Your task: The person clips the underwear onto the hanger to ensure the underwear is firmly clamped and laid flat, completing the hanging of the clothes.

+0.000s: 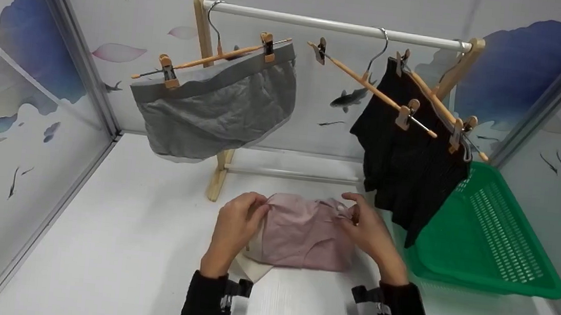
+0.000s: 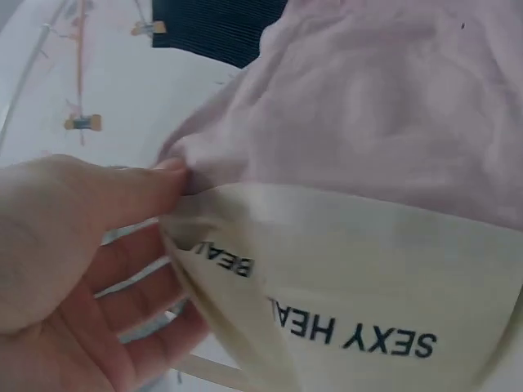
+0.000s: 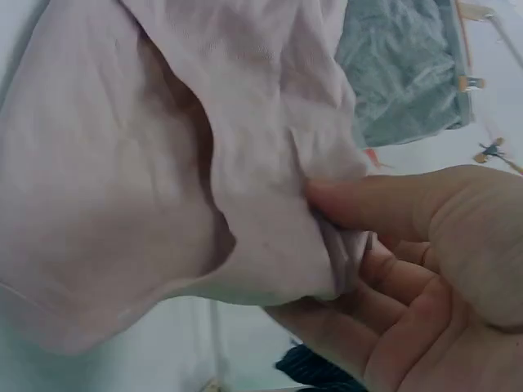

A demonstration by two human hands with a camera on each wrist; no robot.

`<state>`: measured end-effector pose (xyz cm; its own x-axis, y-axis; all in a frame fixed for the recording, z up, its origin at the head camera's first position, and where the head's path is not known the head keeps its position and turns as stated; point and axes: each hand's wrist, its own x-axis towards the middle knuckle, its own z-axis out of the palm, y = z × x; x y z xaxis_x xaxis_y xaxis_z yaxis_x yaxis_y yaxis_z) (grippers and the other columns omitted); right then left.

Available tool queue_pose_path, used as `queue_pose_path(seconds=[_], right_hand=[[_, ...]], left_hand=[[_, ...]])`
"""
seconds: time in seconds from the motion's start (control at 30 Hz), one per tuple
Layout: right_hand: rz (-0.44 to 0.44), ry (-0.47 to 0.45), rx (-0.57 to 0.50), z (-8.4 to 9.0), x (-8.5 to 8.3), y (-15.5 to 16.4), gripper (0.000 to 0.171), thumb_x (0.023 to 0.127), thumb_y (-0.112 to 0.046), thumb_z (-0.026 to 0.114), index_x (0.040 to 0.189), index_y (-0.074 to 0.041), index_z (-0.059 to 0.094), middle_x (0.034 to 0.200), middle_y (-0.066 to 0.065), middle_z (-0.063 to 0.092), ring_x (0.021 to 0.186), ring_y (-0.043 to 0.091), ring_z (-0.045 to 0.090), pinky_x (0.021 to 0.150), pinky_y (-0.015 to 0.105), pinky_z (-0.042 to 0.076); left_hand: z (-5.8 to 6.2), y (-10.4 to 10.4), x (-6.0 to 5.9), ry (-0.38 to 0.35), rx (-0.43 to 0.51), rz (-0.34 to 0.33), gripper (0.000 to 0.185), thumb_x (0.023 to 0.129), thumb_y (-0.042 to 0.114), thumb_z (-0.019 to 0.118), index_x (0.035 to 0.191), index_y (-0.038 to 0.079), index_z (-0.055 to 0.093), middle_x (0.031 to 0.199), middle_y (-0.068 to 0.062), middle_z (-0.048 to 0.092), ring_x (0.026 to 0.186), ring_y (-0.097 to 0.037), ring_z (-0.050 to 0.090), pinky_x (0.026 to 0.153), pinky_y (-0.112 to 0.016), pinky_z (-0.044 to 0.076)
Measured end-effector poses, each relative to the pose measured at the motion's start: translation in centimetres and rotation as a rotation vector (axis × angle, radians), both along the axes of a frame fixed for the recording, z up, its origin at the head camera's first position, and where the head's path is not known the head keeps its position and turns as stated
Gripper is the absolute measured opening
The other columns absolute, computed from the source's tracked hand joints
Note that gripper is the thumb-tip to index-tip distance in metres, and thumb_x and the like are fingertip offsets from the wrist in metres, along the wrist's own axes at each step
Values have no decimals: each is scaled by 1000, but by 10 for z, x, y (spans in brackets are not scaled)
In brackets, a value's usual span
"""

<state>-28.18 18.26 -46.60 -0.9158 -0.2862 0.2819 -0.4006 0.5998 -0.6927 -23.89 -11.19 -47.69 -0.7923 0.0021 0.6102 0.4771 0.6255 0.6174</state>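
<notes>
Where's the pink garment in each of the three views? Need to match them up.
Head: pink garment lies low centre on the table, between the left hand and the right hand.
Left wrist: fills the upper right; its cream waistband sits below, pinched by the left hand.
Right wrist: fills the left and centre, an edge pinched by the right hand.
Shared landmark: black garment, a dark patch at top in left wrist, at the bottom edge in right wrist.

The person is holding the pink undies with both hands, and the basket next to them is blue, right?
Not quite. The basket is green, not blue; the head view shows it at the person's right. The rest holds: the left hand and the right hand both pinch the pink underwear on the table.
</notes>
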Motion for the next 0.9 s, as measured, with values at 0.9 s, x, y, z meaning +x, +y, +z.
queue_pose_path(seconds=[0.9], right_hand=[[396, -44, -35, 26, 25, -12, 40, 101, -22, 65, 135, 0, 63, 132, 15, 64, 122, 30, 61, 101, 52, 48]], left_hand=[[13, 22, 4, 271, 69, -415, 11, 91, 2, 75, 101, 4, 77, 110, -10, 73, 105, -22, 69, 89, -30, 55]])
